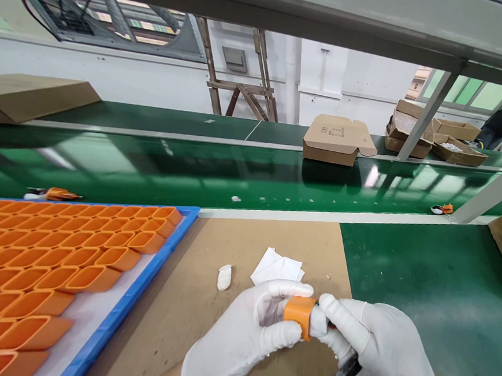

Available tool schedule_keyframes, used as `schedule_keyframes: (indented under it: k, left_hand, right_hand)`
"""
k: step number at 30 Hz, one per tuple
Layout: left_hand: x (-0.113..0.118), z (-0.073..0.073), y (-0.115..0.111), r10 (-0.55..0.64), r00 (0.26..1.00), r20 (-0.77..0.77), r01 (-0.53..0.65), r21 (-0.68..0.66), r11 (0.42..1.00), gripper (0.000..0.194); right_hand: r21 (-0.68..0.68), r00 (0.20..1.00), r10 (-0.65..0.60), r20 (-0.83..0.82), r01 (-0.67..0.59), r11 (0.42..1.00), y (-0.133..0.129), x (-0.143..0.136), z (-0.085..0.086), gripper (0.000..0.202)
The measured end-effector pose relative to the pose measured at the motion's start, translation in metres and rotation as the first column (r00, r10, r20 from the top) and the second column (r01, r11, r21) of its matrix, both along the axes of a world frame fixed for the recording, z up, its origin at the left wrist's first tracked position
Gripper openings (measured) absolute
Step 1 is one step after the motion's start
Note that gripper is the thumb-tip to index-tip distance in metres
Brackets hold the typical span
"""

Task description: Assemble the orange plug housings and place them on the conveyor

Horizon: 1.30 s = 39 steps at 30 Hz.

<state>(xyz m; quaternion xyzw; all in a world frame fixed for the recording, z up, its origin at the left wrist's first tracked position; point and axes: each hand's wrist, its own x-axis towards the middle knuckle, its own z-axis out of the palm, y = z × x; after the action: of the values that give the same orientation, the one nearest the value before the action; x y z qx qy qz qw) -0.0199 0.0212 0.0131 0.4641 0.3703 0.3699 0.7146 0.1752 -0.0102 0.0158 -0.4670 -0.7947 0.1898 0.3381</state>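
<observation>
Left hand (pixel 246 329) pinches orange sleeve (pixel 298 312); bore axis points roughly at right hand (pixel 388 349) just beside, gripping metal tool (pixel 352 370).

A brown cardboard box with a printed lid (pixel 337 136) stood at the back edge of a long, glossy green strip (pixel 218 168) (a dark reflection showed below it). Farther right, open brown cardboard cartons (pixel 462 157) sat near a slanting grey metal post (pixel 431 109). A brown wooden frame with a crossbar (pixel 241 87) stood before the white wall (pixel 155 82).
</observation>
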Motion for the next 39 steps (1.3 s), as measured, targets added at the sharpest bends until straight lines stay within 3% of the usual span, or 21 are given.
schedule_keyframes:
  k: [3,6,11,15,18,21,25,27,30,33,39]
  left_hand:
    - [0.000,0.001,0.000,0.016,1.000,-0.022,-0.016,-0.008,1.000,0.040]
    - [0.001,0.001,-0.001,0.036,0.999,-0.028,-0.037,-0.028,0.999,0.038]
    - [0.007,-0.003,-0.004,0.049,0.998,0.025,-0.046,-0.080,0.996,0.041]
    - [0.008,-0.007,-0.001,0.033,0.999,0.038,-0.032,-0.037,0.999,0.042]
    - [0.005,-0.011,0.002,0.010,0.998,0.063,-0.010,-0.002,1.000,0.045]
    - [0.003,-0.016,0.001,0.025,0.997,0.067,-0.025,0.003,1.000,0.047]
    - [0.004,-0.016,-0.002,0.008,0.995,0.102,-0.008,0.004,1.000,0.042]
    - [0.007,-0.012,-0.003,-0.020,0.991,0.133,0.020,0.001,1.000,0.038]
    - [0.009,-0.006,-0.004,-0.071,0.988,0.139,0.075,-0.020,0.997,0.036]
    - [0.009,-0.006,-0.008,-0.071,0.990,0.119,0.078,-0.059,0.995,0.038]
    - [0.010,-0.015,-0.015,-0.030,0.991,0.132,0.045,-0.110,0.993,0.035]
  right_hand:
    - [0.138,0.974,0.007,0.227,-0.039,0.990,0.000,-0.003,0.007,0.022]
    - [0.205,0.961,-0.083,0.265,0.028,0.978,-0.003,-0.004,0.012,0.033]
    - [0.125,0.912,-0.212,0.351,0.178,0.976,-0.009,-0.007,0.000,0.028]
    - [0.061,0.933,-0.268,0.242,0.261,0.963,-0.009,-0.012,-0.005,0.022]
    - [0.058,0.976,-0.191,0.107,0.185,0.981,-0.004,-0.007,0.004,0.043]
    - [0.047,0.990,-0.128,-0.063,0.131,0.990,0.004,0.005,0.011,0.040]
    - [-0.254,0.906,-0.113,-0.409,0.006,0.967,0.014,0.008,0.012,0.018]
    - [-0.427,0.846,-0.188,-0.499,-0.050,0.903,0.016,0.003,0.012,0.016]
    - [-0.603,0.799,-0.318,-0.509,-0.068,0.795,0.018,-0.005,0.015,0.012]
    - [-0.686,0.760,-0.399,-0.513,-0.082,0.723,0.017,-0.009,0.017,0.013]
    - [-0.715,0.714,-0.425,-0.556,-0.150,0.682,0.014,-0.010,0.016,0.020]
